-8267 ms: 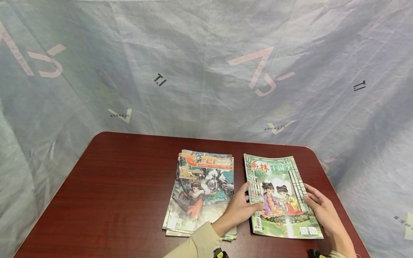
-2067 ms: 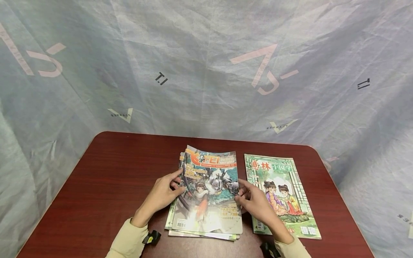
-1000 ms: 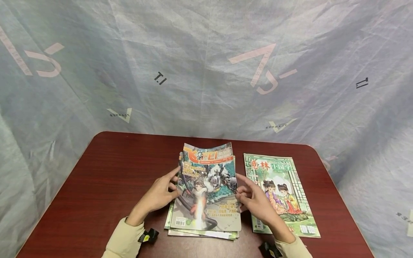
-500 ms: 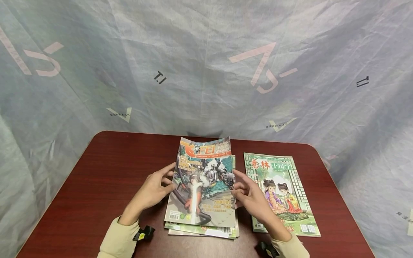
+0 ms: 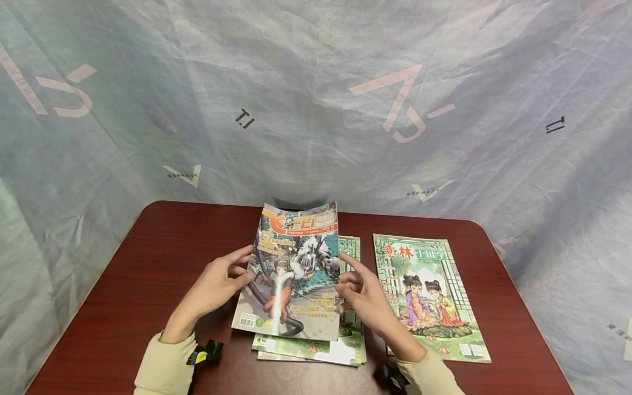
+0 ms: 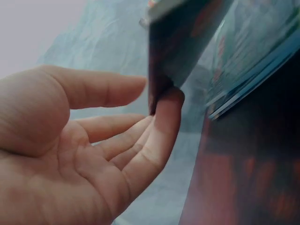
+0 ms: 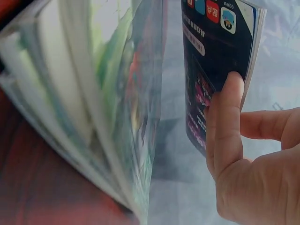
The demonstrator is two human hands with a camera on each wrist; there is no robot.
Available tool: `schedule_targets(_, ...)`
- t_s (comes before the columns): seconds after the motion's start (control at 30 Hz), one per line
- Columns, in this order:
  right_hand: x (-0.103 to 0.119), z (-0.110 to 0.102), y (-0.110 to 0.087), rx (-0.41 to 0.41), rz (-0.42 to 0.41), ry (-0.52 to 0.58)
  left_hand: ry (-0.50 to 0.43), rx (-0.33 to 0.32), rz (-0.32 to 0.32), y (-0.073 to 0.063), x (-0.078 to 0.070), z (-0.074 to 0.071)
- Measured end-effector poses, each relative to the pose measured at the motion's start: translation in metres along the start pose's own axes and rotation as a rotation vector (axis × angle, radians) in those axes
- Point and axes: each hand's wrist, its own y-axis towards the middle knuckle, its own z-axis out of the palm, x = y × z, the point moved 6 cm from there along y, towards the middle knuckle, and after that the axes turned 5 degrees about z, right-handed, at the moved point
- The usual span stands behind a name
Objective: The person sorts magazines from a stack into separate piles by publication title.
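A magazine [image 5: 291, 274] with an orange title and a fantasy picture on its cover is held up between my two hands, above a stack. My left hand [image 5: 209, 288] pinches its left edge, thumb in front and fingers behind. On the opposite edge my right hand [image 5: 365, 293] holds it the same way. The right wrist view shows its dark back cover [image 7: 211, 56] against my right fingers, clear of the stack. Beneath lies the stack of magazines [image 5: 340, 351], a green cover uppermost, partly hidden by the held one.
To the right lies another green magazine [image 5: 434, 296] showing two cartoon children. Everything stands on a dark red wooden table [image 5: 148, 285]. A grey printed cloth [image 5: 306, 109] hangs behind it and at both sides.
Earlier both hands were at the right-hand green magazine. Since then they have gripped the orange-titled magazine, lifted it off the stack and carried it leftward, uncovering a green cover beneath.
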Motion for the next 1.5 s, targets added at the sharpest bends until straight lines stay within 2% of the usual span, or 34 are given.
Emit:
schedule_targets(0.27, 0.009, 0.022, 0.009, 0.052, -0.003, -0.013, -0.009, 0.013, -0.021, -0.009, 0.008, -0.024)
schedule_targets(0.43, 0.018, 0.039, 0.016, 0.069, -0.04, 0.009, -0.012, 0.005, -0.031, -0.014, 0.012, -0.039)
schedule_targets(0.6, 0.025, 0.053, 0.02, 0.047, -0.055, 0.012, -0.015, 0.011, -0.042, -0.017, 0.017, -0.051)
schedule_targets(0.73, 0.028, 0.066, 0.024, 0.03, -0.067, 0.009, 0.017, 0.009, -0.045, -0.019, 0.023, -0.06)
schedule_targets(0.93, 0.026, 0.088, 0.031, 0.036, -0.074, -0.027, 0.05, 0.007, -0.072, -0.027, 0.032, -0.074)
schedule_targets(1.1, 0.023, 0.104, 0.036, 0.05, -0.043, -0.013, 0.076, -0.013, -0.096, -0.033, 0.041, -0.086)
schedule_targets(1.5, 0.023, 0.128, 0.046, 0.051, -0.032, 0.019, 0.104, -0.055, -0.109, -0.044, 0.051, -0.106)
